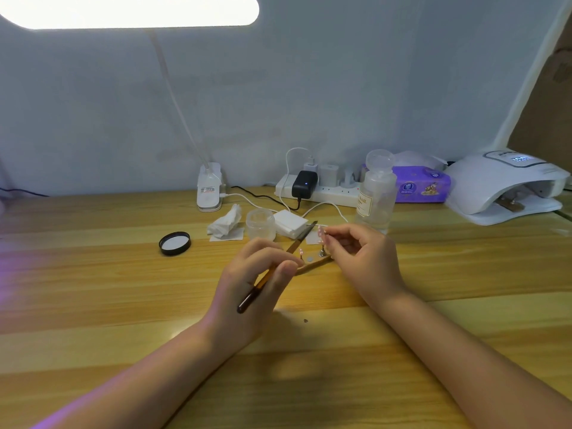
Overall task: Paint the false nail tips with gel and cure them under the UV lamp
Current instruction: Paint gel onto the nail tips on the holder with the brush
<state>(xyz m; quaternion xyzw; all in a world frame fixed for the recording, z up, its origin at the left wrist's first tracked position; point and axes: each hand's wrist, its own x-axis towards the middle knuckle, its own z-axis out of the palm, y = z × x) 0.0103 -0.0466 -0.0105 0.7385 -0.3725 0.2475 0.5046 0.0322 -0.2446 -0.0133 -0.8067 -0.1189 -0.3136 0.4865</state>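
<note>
My left hand grips a brown-handled gel brush, its dark tip pointing up and to the right. My right hand pinches a pale pink false nail tip on a small metal stand. Between the hands lies a wooden holder strip with another small nail tip standing on it. The white UV lamp sits at the far right with its display lit; a second holder lies inside its opening.
A clear jar stands open behind my hands, its black lid to the left. Nearby are cotton pads, a crumpled tissue, a clear liquid bottle, a power strip, a purple wipes pack and a desk lamp base.
</note>
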